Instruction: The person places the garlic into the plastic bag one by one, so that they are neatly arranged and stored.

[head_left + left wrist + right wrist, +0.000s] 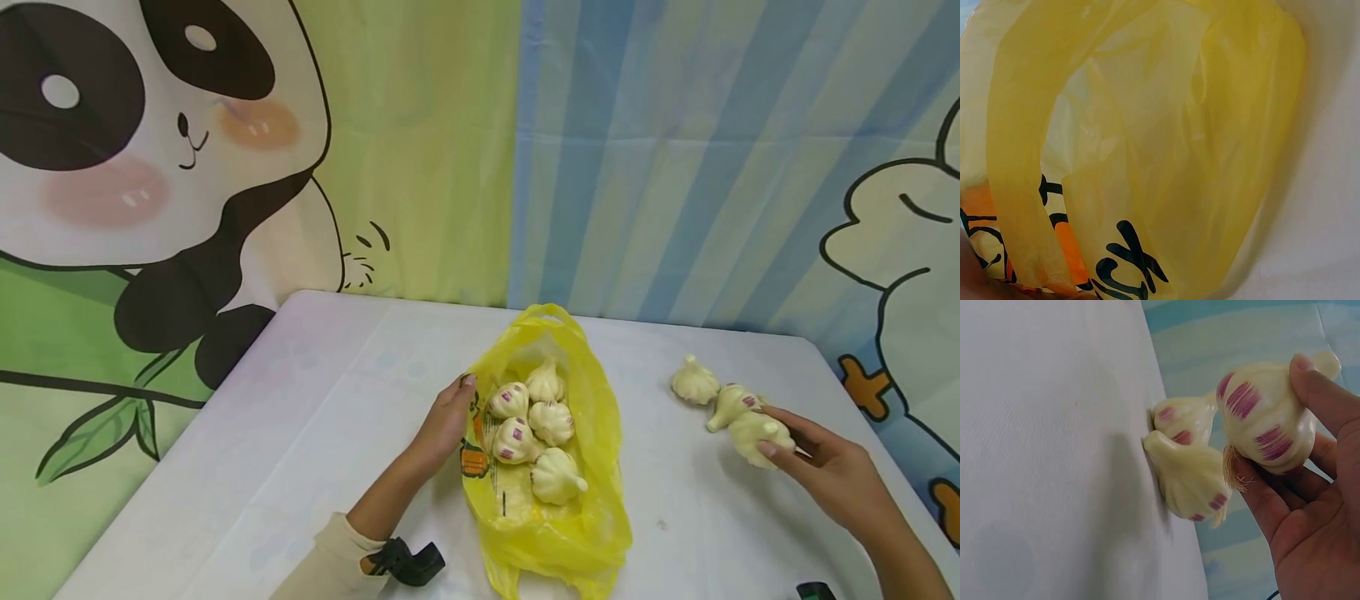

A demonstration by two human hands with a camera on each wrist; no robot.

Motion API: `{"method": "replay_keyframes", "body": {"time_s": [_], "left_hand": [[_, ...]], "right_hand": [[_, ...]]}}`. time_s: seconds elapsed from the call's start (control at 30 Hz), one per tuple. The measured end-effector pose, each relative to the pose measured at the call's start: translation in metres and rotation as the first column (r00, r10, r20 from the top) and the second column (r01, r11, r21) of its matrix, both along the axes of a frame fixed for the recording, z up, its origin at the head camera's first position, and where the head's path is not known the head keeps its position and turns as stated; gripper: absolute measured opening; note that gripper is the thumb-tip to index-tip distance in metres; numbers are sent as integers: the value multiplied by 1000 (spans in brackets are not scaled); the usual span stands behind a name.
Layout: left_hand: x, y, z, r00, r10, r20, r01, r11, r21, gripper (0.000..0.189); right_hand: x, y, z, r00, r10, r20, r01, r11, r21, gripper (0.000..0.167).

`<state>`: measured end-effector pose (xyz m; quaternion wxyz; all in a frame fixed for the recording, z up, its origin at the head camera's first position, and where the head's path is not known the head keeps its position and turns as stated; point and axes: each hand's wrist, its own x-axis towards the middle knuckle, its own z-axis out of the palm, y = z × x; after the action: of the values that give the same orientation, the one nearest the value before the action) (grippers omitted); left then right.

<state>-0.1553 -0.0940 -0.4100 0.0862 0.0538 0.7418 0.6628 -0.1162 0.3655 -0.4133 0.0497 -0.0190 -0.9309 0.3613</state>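
Garlic bulb (761, 439), pale with purple patches, is sitting in the right hand (843, 479) at the right of the table (337, 442), apparently raised above the surface. From where I am standing, the thumb is pressing near the neck while the fingers are supporting the opposite side; two loose bulbs (694, 382) are lying just beyond it, and whether the held one is touching its neighbour I cannot tell. The left hand (446, 421) is gripping the left edge of a yellow bag (600, 417), its fingers partly hidden by the film; five more bulbs (557, 477) are resting inside. Handling, as judged by eye: the glossy skin is suggesting a light, firm, rather slippery body, probably moulded, unlikely to be bruising under moderate pressure. The rounded belly is offering the surest hold, with thumb and fingers opposing across its widest part; the tapering neck is giving less purchase, and the wispy root tuft (1235, 470) is looking too weak for lifting. The thin bag, by contrast, is creasing readily and is calling for a pinch at its rim.
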Motion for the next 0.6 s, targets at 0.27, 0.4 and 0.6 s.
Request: {"method": "replay_keyframes", "body": {"time_s": [0.27, 0.4, 0.6], "left_hand": [[0, 0, 0, 1000, -1, 1, 1, 1000, 5, 60], [0, 0, 0, 1000, -3, 3, 3, 1000, 5, 60], [0, 0, 1, 1000, -2, 3, 2, 1000, -2, 60]], "right_hand": [[-2, -11, 12, 993, 83, -86, -82, 997, 12, 62], [-2, -20, 17, 984, 122, -127, -124, 992, -7, 60], [-2, -34, 26, 964, 176, -199, -180, 984, -4, 53]]}}
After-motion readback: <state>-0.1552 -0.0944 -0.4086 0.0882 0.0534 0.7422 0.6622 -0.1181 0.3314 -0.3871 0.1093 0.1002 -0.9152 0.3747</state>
